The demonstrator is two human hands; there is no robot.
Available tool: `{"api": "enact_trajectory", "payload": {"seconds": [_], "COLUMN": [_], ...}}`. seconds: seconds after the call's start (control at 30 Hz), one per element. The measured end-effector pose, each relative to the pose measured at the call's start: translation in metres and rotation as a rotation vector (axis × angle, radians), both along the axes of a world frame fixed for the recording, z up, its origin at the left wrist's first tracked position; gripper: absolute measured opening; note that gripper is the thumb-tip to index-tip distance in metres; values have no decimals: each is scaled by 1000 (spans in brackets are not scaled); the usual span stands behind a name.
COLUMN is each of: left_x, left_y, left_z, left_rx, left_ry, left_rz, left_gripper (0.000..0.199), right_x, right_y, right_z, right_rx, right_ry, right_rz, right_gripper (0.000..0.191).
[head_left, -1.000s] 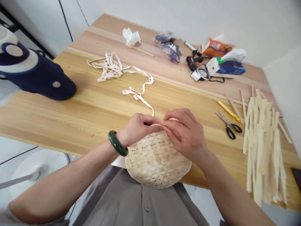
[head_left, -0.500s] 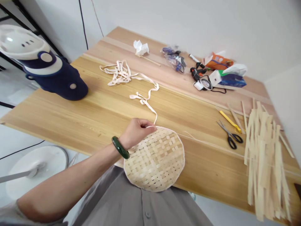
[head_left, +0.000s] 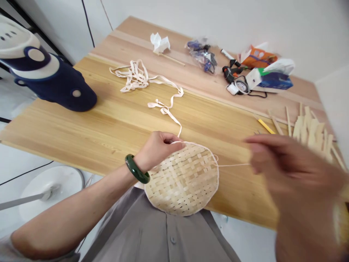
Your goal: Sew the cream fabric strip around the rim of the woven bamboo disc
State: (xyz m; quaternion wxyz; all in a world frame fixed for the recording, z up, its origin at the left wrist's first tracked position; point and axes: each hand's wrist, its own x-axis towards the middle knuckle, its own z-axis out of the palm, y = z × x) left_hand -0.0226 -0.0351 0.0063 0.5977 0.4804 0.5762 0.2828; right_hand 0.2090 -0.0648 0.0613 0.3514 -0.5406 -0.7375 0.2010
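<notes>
A round woven bamboo disc (head_left: pixel 185 182) with a pale edging leans at the table's front edge against the grey shirt. My left hand (head_left: pixel 160 149), with a green bangle on its wrist, pinches the disc's upper rim. From that pinch a pale fabric ribbon (head_left: pixel 174 118) trails back to a loose heap on the table. At the right, my right hand (head_left: pixel 289 167) is closed and blurred by motion. A thin white thread (head_left: pixel 234 165) runs taut from the disc's right edge to its fingers. Whether a needle is in those fingers cannot be made out.
Bamboo strips (head_left: pixel 311 127) and a yellow-handled tool (head_left: pixel 265 126) lie partly behind my right hand. Farther back are a glue gun (head_left: pixel 229 74), tissue packs (head_left: pixel 275 80), a bagged blue item (head_left: pixel 203 56) and crumpled tissue (head_left: pixel 159 43). A large blue-and-white figure (head_left: pixel 62 80) stands left.
My right hand has come into view at the right, drawing the thread straight; it now covers the scissors. My left hand keeps its pinch on the disc. The view has shifted slightly.
</notes>
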Motion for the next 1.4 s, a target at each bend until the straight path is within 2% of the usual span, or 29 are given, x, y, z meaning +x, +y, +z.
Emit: {"api": "enact_trajectory", "payload": {"seconds": [0.17,0.33,0.5,0.77,1.1,1.27,1.4], "left_x": [-1,-1,0,1,-2,-2,2], "left_y": [0,2,4,4,3,1,-3], "left_z": [4,1,-3,0,-1,1,7], "left_rx": [-7,24,13,6,16,79,153], "left_ry": [-15,-33,-41,-43,-41,7,100], "left_rz": [-9,-20,-23,-11,-23,-21,-9], "left_gripper": [25,24,22,23,25,24,21], "right_x": [-40,-46,-41,-41,-41,-44,-47], "right_y": [3,8,9,7,5,5,3], "right_z": [-28,-44,-45,-44,-44,-44,-34], "right_rx": [6,-22,-49,-18,-45,18,68], "right_ry": [-114,-141,-141,-147,-121,-209,-317], "right_rz": [129,131,127,162,142,156,173], "right_gripper": [17,19,21,24,24,25,22]}}
